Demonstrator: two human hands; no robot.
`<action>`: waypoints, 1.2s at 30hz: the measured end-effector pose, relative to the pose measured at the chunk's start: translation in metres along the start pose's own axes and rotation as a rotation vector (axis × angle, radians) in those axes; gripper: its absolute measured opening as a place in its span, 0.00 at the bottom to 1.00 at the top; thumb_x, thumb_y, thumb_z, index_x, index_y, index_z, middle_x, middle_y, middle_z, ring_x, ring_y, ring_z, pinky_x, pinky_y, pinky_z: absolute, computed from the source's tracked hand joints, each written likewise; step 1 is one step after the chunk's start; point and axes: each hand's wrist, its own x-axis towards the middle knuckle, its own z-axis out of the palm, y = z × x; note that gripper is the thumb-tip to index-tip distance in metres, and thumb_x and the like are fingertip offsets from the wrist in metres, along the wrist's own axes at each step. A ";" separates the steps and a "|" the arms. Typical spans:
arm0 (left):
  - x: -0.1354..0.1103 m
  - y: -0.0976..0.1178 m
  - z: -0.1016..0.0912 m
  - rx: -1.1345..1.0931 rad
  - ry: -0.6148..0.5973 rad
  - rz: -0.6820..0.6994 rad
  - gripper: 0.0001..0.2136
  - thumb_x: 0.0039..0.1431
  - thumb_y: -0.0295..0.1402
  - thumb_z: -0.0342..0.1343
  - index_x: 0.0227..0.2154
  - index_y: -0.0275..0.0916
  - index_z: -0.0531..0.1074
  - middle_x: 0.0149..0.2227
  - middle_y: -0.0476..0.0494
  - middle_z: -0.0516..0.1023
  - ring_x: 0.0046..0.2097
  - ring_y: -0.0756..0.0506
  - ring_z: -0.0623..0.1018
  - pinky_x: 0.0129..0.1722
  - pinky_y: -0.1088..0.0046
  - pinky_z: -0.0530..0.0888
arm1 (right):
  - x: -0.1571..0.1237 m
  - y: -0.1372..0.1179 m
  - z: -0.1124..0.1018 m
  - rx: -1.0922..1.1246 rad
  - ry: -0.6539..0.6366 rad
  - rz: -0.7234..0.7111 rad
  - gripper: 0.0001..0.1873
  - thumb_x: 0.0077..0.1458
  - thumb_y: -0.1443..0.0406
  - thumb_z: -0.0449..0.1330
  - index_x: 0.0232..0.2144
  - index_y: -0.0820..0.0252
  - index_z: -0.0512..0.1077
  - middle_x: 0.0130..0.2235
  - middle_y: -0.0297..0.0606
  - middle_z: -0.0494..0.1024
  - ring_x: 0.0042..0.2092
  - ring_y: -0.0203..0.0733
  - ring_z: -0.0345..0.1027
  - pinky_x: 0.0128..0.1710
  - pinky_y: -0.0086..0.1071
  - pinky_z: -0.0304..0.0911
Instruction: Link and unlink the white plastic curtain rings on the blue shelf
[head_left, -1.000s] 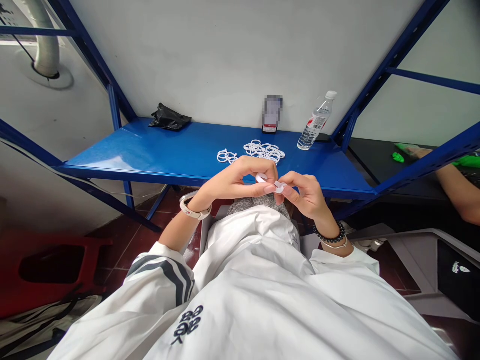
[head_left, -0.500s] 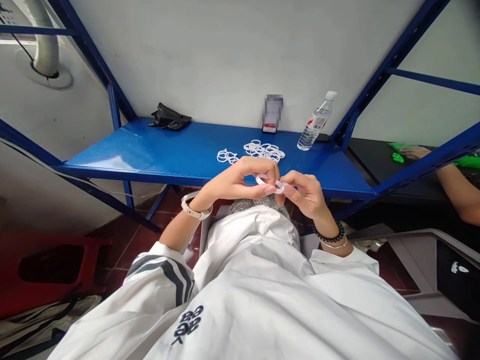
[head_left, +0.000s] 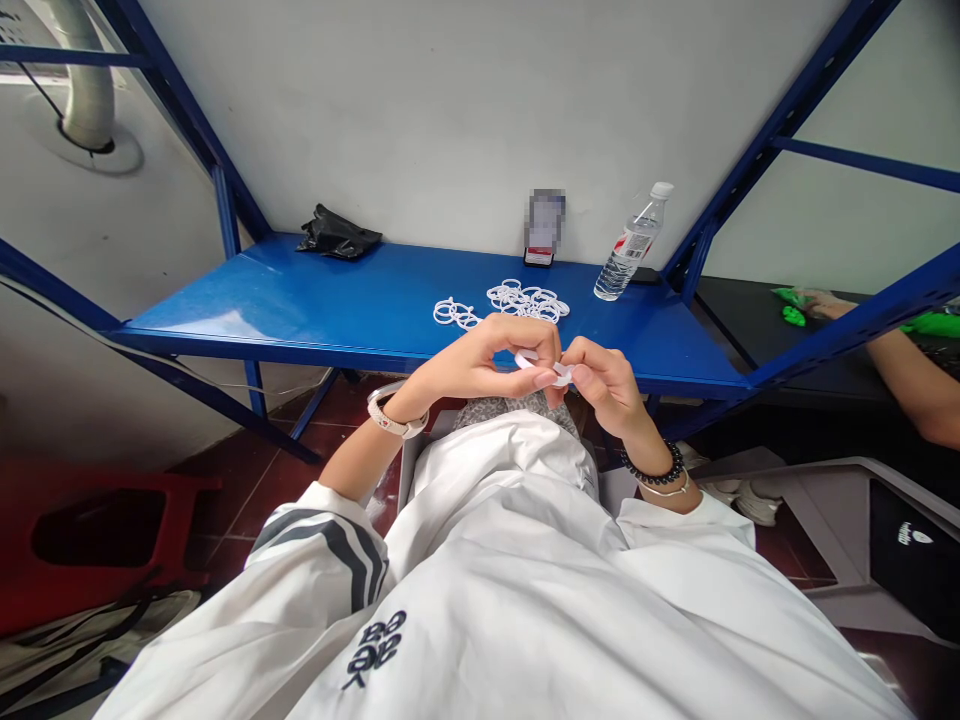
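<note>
Between my hands, just in front of the table's near edge, is a curled white strip [head_left: 562,374] bent into a small loop. My left hand [head_left: 495,360] pinches it with thumb and forefinger, the loop lying inside the curl of the fingers. From the other side, the thumb and bent fingers of my right hand [head_left: 606,383] close at the strip's end. Part of the strip is hidden by fingers. Behind my hands, a heap of white rings [head_left: 529,300] lies on the blue table [head_left: 337,300], with a few more rings [head_left: 454,313] to the left.
A phone [head_left: 544,228] leans against the wall, left of a water bottle [head_left: 634,242]. A black plastic bag [head_left: 339,236] lies at the back left. Blue frame posts flank the table. To the right, another person's arm [head_left: 911,375] reaches over a dark table with green material.
My right hand has shifted slightly, and its fingertips sit a little farther right along the strip. My left hand keeps nearly the same grip.
</note>
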 end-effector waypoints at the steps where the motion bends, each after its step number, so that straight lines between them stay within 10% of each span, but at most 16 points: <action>1: 0.000 -0.001 0.001 0.000 0.000 -0.004 0.22 0.63 0.53 0.55 0.25 0.37 0.68 0.27 0.44 0.76 0.29 0.50 0.72 0.32 0.74 0.68 | 0.000 0.000 0.000 0.000 0.007 -0.003 0.19 0.68 0.54 0.52 0.27 0.56 0.65 0.21 0.28 0.75 0.21 0.31 0.65 0.22 0.25 0.59; 36: -0.001 0.007 0.008 0.082 0.065 0.078 0.19 0.69 0.42 0.51 0.24 0.36 0.68 0.26 0.45 0.74 0.29 0.50 0.72 0.32 0.75 0.68 | -0.006 -0.007 0.003 0.172 0.032 0.106 0.16 0.66 0.55 0.57 0.29 0.58 0.69 0.20 0.29 0.75 0.20 0.31 0.67 0.22 0.24 0.61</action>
